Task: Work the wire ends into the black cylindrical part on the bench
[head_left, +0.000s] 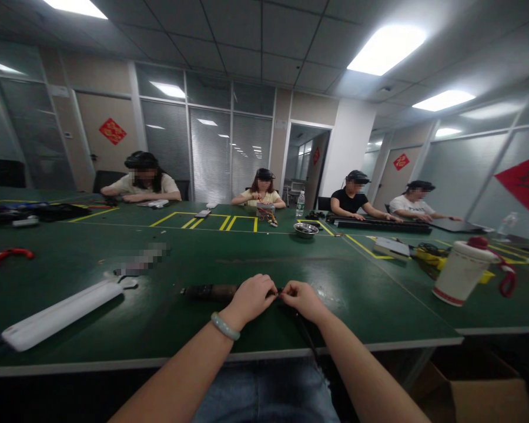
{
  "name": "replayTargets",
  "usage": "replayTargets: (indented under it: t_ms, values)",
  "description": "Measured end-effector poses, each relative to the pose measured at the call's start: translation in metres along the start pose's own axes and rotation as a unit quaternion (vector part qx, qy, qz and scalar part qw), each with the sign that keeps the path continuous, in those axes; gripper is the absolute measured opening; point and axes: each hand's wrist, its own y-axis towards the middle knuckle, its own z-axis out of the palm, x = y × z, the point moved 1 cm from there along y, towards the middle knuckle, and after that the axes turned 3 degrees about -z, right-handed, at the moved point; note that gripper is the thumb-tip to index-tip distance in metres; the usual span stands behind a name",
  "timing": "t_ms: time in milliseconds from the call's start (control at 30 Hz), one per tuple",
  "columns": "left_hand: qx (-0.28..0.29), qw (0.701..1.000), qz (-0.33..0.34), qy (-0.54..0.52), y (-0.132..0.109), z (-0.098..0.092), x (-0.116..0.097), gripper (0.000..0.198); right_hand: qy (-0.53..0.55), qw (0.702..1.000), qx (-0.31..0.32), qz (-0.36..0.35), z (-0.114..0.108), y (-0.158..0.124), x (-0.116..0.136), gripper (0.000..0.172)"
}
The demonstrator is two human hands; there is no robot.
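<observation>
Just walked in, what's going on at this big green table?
The camera wearer's left hand grips a dark cylindrical tool lying on the green table. The right hand meets it at the tool's end, fingers curled, where a black cable runs off the edge. Four other people sit across the table. A white jug stands to the right.
</observation>
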Motion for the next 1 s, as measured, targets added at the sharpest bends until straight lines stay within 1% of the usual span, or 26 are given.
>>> replayTargets:
  t_ms: [333, 500, 667, 1000]
  values:
    - [-0.005, 1.000, 0.006, -0.010, -0.0003, -0.0010, 0.0002, 0.007, -0.016, 1.000, -0.009, -0.004, 0.0018, 0.0010, -0.0049, 0.013]
    - [-0.010, 1.000, 0.005, -0.013, -0.0002, 0.0015, 0.0015, 0.005, -0.021, 1.000, -0.009, 0.002, 0.0034, 0.0012, -0.0067, 0.013]
    - [-0.008, 1.000, 0.002, -0.014, -0.0003, 0.0033, 0.0027, 0.007, -0.034, 0.999, -0.016, 0.002, 0.0022, 0.0010, -0.0039, 0.013]
    - [0.002, 1.000, -0.002, -0.010, -0.0003, -0.0007, 0.0004, 0.007, -0.041, 0.999, -0.014, 0.010, 0.0003, 0.0003, 0.0013, 0.014]
